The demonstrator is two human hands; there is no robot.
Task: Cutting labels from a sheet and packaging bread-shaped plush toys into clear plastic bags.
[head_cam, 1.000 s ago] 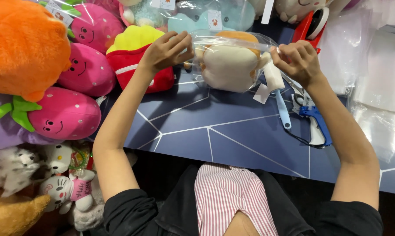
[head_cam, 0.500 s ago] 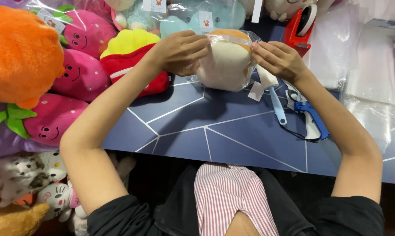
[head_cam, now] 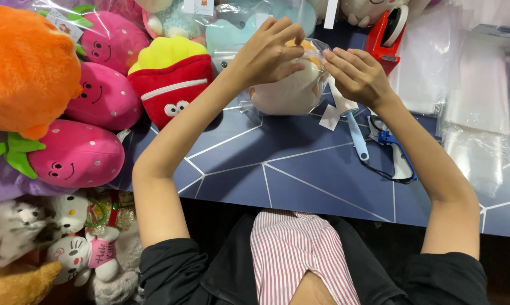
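Note:
A cream and orange plush toy in a clear plastic bag (head_cam: 289,90) stands on the dark blue table (head_cam: 300,175). My left hand (head_cam: 269,53) pinches the bag's top from the left. My right hand (head_cam: 356,73) grips the bag's top edge from the right. Both hands meet over the toy's upper end, partly hiding it.
Pink strawberry plushes (head_cam: 77,155), a red and yellow fries plush (head_cam: 170,79) and an orange plush (head_cam: 26,68) lie at the left. A blue-handled tool (head_cam: 356,133), blue scissors (head_cam: 396,158), a red tape dispenser (head_cam: 388,31) and clear bags (head_cam: 475,101) lie at the right.
The bagged toy has turned upright and nearer the table's far side. Both hands moved closer together at the bag's top.

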